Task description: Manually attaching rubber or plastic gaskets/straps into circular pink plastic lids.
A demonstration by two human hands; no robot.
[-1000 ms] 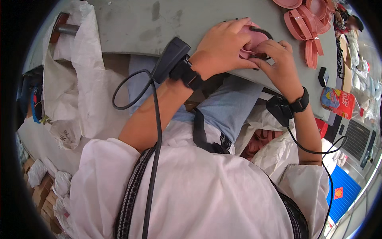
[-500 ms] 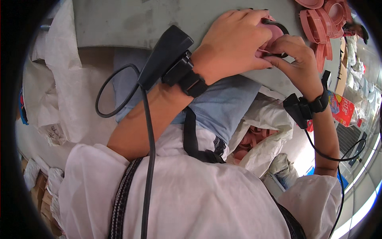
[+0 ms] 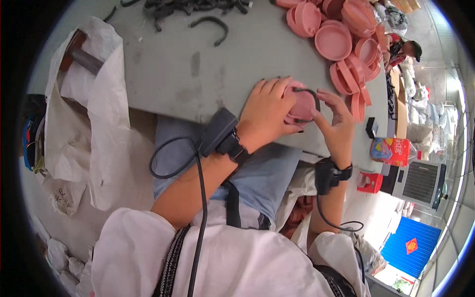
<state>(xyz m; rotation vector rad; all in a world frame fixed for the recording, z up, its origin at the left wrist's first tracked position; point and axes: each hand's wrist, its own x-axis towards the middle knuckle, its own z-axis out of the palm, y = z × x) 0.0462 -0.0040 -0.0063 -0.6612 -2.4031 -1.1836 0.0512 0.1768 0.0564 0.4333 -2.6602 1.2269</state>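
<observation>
I wear a white short-sleeved top, blue trousers, and a black boxy wrist device [image 3: 221, 133] with a trailing black cable on each arm.

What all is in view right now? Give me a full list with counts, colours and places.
pink lid with black ring: one, held by both hands at the table's near edge
pink lids: a pile, too many to count, far right of table
black rings: a heap plus one loose, far edge
grey table: one, ahead
white sacks: several, left of table
red packets: two, right floor
left hand: fingers wrapped over lid
right hand: fingers pressing lid's right rim
</observation>
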